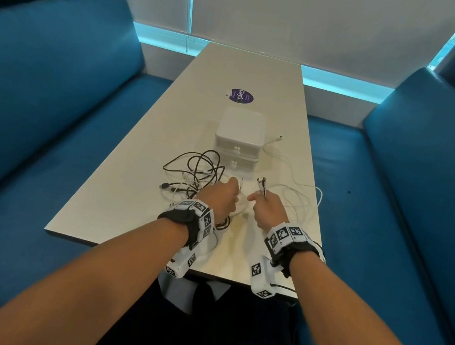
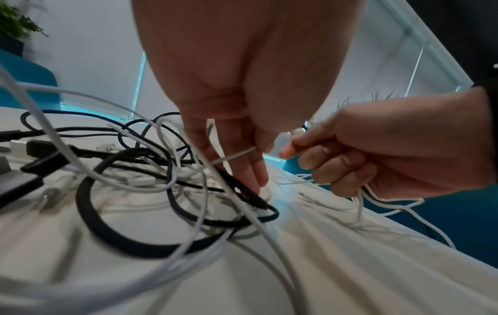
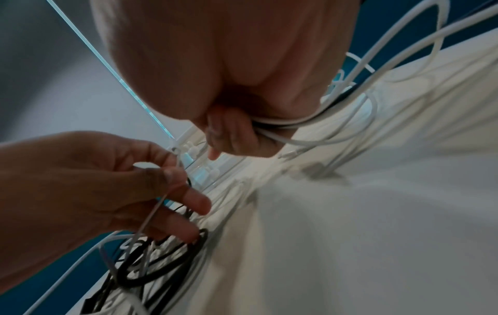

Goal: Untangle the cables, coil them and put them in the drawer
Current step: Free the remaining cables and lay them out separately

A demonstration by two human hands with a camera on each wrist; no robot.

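A tangle of black and white cables [image 1: 194, 175] lies on the pale table [image 1: 129, 205], in front of a white two-drawer box [image 1: 239, 139] whose drawers look closed. My left hand [image 1: 224, 196] pinches a thin white cable [image 2: 237, 154] above the tangle [image 2: 151, 183]. My right hand [image 1: 266, 209] grips a bundle of white cables [image 3: 280, 123], their plug ends [image 1: 262, 184] sticking up from the fist. In the left wrist view the right hand [image 2: 358, 153] sits just right of my left fingers [image 2: 253, 170]. In the right wrist view the left hand [image 3: 107, 183] shows the thin cable [image 3: 159, 204] running across its fingers.
White cable loops [image 1: 301, 196] trail along the table's right edge, and one plug [image 1: 278, 137] lies right of the box. A purple round sticker [image 1: 241, 96] lies beyond the box. Blue benches [image 1: 41, 107] flank the table on both sides.
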